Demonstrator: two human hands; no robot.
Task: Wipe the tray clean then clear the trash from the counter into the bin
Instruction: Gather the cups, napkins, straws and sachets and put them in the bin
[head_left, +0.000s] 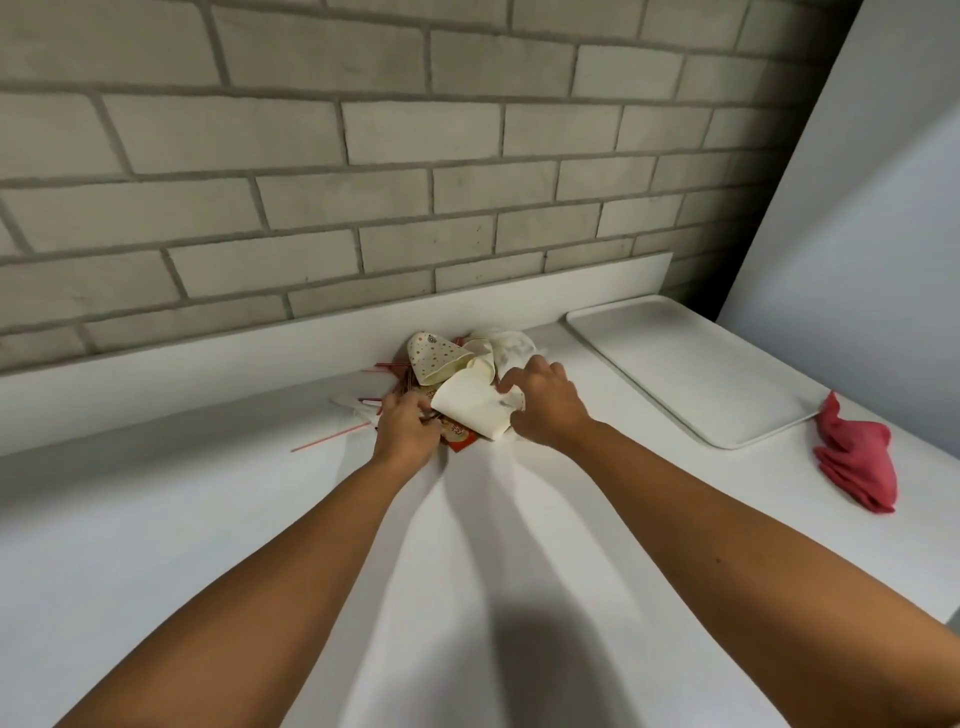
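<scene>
A heap of trash lies on the white counter (208, 519) near the back wall: a crushed spotted paper cup (434, 358), a flattened cream paper cup (470, 410), a crumpled white napkin (506, 345), a red wrapper (460, 436) and thin red straws (327, 440). My left hand (405, 428) rests on the heap's left side, fingers closed over straws and wrapper. My right hand (545, 408) grips the cream cup's right edge. A white rectangular tray (691, 364) lies empty to the right. A crumpled red cloth (857, 457) sits just past the tray's near corner.
A grey brick wall (363, 156) rises behind a low white backsplash (208, 358). A tall white panel (857, 208) closes off the right side. The counter's right edge drops off near the red cloth. No bin is in view.
</scene>
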